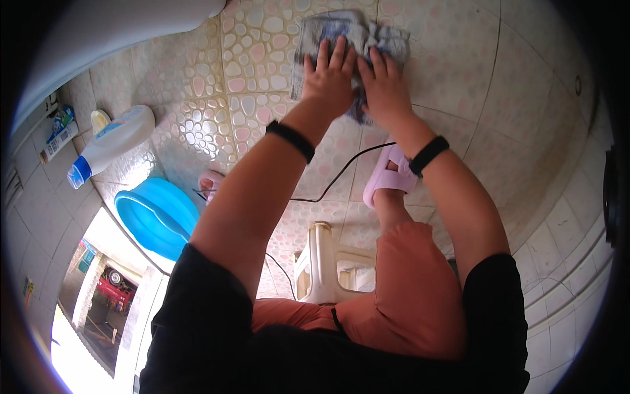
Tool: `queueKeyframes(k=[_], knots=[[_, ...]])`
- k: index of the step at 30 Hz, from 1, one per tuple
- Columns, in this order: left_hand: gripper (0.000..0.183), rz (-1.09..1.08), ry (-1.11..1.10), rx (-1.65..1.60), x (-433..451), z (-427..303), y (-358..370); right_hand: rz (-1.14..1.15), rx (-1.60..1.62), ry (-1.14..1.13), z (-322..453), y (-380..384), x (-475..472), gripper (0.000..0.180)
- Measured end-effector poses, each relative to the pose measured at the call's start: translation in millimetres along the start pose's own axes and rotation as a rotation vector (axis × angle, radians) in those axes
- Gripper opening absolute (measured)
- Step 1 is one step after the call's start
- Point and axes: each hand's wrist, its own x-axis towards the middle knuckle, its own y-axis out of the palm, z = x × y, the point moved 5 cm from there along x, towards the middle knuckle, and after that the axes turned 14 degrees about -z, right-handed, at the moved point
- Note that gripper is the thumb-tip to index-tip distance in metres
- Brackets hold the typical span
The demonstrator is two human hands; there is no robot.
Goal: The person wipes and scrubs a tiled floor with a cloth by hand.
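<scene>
A folded grey cloth (334, 27) with bluish patches lies spread and wrinkled on the pebble-patterned tiles (261, 44) in front of me. My left hand (329, 81) presses flat on its middle, fingers spread. Close beside it, my right hand (386, 88) rests palm down on the cloth's right part, fingers also apart. Neither hand is closed around the fabric. Part of the cloth is hidden beneath both palms. Left of the cloth the tiles look glossy; on the right they look duller.
A blue plastic basin (157, 216) and a white bottle with a blue cap (118, 133) are at left. A black cable (339, 172) crosses the tiles near a pink slipper (386, 182). Below stands a cream plastic stool (320, 266). A white curved fixture (133, 34) borders the upper left.
</scene>
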Motion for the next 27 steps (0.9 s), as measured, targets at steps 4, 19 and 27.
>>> queueKeyframes(k=[4, 19, 27], knots=[[0.089, 0.062, 0.01, -0.04, -56, 2, 7, -0.026, 0.019, -0.093, 24, 1, -46, 0.063], [0.09, -0.006, -0.043, 0.017, 4, 21, -3, 0.06, -0.022, 0.021, -9, -1, 29, 0.09], [0.086, 0.06, 0.028, -0.026, -62, 19, 5, -0.013, 0.07, -0.151, 21, 2, -27, 0.07]])
